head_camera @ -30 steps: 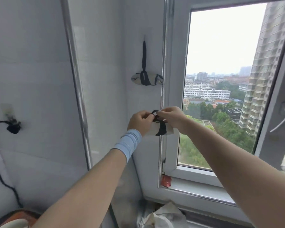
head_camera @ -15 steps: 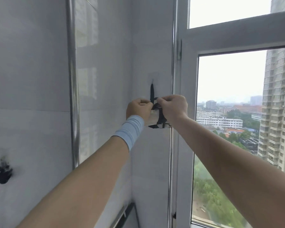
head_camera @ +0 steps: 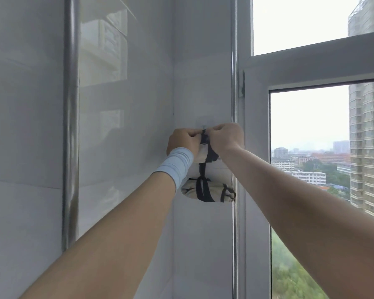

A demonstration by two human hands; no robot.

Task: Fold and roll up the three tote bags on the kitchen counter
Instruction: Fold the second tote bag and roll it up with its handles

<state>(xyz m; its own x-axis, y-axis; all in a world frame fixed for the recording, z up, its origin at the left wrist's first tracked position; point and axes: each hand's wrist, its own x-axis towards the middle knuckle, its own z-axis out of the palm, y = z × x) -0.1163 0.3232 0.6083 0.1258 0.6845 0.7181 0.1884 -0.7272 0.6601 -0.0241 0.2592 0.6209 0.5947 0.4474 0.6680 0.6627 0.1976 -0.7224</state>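
1. Up at the wall corner, we had both arms raised. Left hand (head_camera: 183, 142) and right hand (head_camera: 226, 138) met knuckle to knuckle, just beside the window frame (head_camera: 257, 147).
2. Left hand: fingers curled, pinching the black strap (head_camera: 204, 137) from the left. A light-blue wristband (head_camera: 174, 167) sat on that wrist.
3. Right hand: fingers curled too, pinching the same black strap from the right. Fingertips were hidden behind the knuckles, so we couldn't tell the exact grip points.
4. Upper tote roll (head_camera: 201, 155): cream fabric, tucked below and between both hands and touching them, with black strap crossing its front. The hands and left wrist hid most of it.
5. Lower tote roll (head_camera: 207, 190): cream, lying sideways, bound with black bands at the middle and near its right end. It hung against the wall straight below the upper tote roll, apart from both hands, on a hanging strap (head_camera: 201, 169) that ran up behind the upper tote roll.
6. A small grey fitting (head_camera: 203, 126) showed on the wall just above the hands. It was too small to tell what it was, or whether the strap was on it.
7. Surroundings: glossy white wall tiles (head_camera: 30, 126), a steel pipe (head_camera: 70, 126) running vertically well left of the hands, and thinner steel trim (head_camera: 234, 83) along the window edge.
8. Outside: a tower block (head_camera: 367, 147) at right, with low buildings (head_camera: 307, 175) and trees (head_camera: 294, 277) below.
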